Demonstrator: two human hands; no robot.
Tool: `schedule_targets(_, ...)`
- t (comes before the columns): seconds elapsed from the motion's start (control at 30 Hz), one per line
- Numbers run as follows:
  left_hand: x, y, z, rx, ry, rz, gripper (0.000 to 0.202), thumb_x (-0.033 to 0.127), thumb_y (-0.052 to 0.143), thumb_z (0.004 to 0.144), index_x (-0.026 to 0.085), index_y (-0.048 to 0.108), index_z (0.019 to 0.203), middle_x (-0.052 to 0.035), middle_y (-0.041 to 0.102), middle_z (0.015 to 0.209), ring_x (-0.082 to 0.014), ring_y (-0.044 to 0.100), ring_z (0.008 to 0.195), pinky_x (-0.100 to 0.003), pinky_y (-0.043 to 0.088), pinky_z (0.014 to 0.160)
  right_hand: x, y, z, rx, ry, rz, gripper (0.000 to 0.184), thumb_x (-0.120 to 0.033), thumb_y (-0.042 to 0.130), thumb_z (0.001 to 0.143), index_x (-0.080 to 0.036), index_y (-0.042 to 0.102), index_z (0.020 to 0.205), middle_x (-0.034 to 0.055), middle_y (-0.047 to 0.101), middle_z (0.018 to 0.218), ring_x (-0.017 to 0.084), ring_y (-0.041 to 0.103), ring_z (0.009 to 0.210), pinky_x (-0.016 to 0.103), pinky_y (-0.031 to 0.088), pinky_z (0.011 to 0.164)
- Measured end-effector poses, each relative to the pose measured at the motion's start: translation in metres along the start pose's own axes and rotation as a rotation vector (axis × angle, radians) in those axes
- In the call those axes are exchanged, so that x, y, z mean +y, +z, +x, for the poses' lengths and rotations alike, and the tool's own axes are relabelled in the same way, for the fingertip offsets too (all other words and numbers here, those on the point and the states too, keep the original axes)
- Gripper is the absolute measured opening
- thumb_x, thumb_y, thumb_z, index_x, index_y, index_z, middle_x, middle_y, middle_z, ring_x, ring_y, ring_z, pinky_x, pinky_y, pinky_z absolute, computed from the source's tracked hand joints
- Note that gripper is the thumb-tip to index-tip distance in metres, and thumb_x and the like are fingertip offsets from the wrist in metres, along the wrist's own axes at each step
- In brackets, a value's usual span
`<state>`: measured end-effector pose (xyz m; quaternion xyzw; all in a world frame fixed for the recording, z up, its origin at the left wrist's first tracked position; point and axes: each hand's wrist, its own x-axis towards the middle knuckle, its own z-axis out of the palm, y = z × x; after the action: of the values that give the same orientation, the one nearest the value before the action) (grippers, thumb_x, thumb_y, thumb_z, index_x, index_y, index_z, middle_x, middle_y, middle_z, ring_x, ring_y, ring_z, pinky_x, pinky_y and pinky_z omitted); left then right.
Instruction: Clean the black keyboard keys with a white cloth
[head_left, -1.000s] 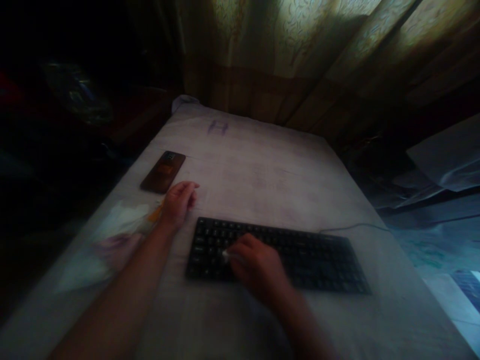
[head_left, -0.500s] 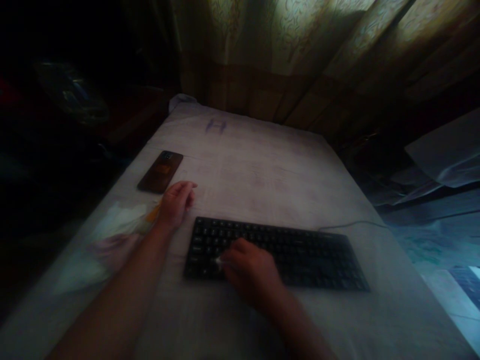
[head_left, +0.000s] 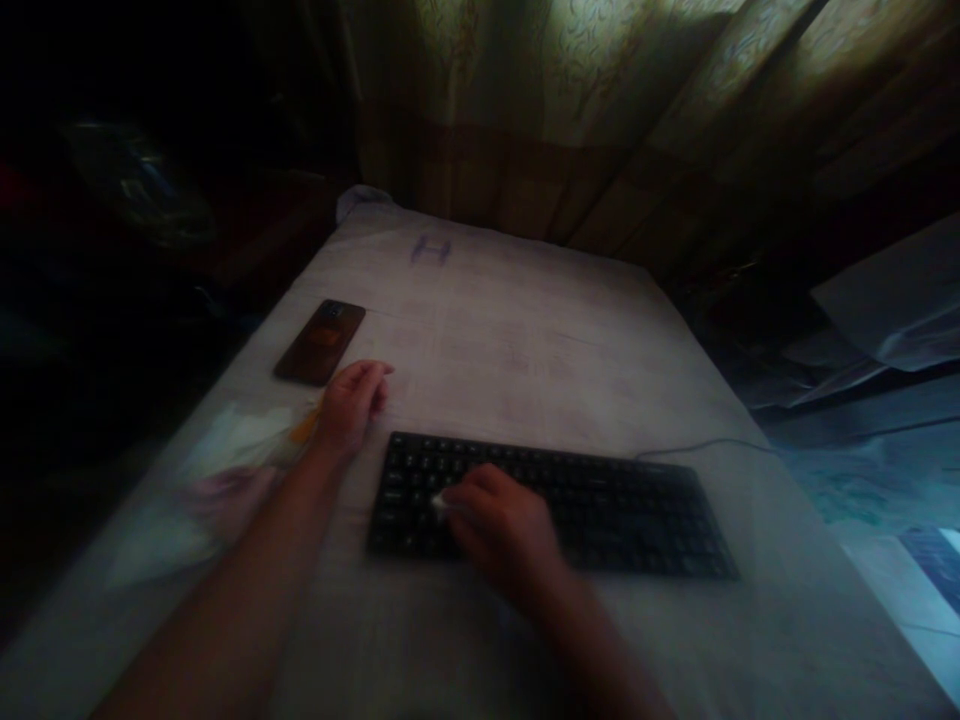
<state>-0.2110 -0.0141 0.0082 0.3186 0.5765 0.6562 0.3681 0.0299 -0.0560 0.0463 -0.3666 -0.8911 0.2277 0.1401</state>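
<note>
A black keyboard (head_left: 615,510) lies across a table covered with a pale cloth (head_left: 525,330). My right hand (head_left: 499,525) is closed over the keyboard's left half, pinching a small white thing (head_left: 440,503) that I cannot make out against the keys. My left hand (head_left: 352,405) rests on the cloth just left of the keyboard, fingers loosely curled and apart, holding nothing. A dark phone (head_left: 320,342) lies face up just beyond that hand.
A thin cable (head_left: 697,447) runs from the keyboard toward the right edge. Crumpled white and orange wrapping (head_left: 232,460) lies by my left forearm. Patterned curtains (head_left: 585,80) hang behind the table. Papers and clutter (head_left: 885,320) sit to the right. The room is dim.
My right hand with the white thing has shifted a little left and up over the keys. My left hand has stayed put.
</note>
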Motion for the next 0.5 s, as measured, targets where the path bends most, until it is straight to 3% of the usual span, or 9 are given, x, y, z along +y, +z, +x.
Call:
schedule_targets(0.17, -0.002, -0.001, 0.001, -0.001, 0.004, 0.0, 0.022, 0.042, 0.069, 0.076, 0.02, 0.068, 0.079, 0.0054, 0.052, 0.055, -0.0073, 0.044, 0.043, -0.017, 0.027, 0.034, 0.004, 0.0, 0.005, -0.014, -0.005, -0.054, 0.017, -0.014, 0.064, 0.085, -0.02, 0.075, 0.096, 0.0055, 0.068, 0.093, 0.017, 0.064, 0.078, 0.026, 0.048, 0.067)
schedule_targets(0.5, -0.005, -0.004, 0.001, -0.011, 0.006, 0.003, 0.021, 0.041, 0.068, 0.079, 0.02, 0.069, 0.081, 0.0046, 0.053, 0.056, -0.0076, 0.045, 0.045, -0.016, 0.028, 0.035, 0.025, -0.018, -0.012, 0.008, 0.076, -0.055, 0.019, -0.011, 0.065, 0.083, -0.02, 0.075, 0.096, 0.0058, 0.069, 0.093, 0.018, 0.065, 0.078, 0.028, 0.049, 0.067)
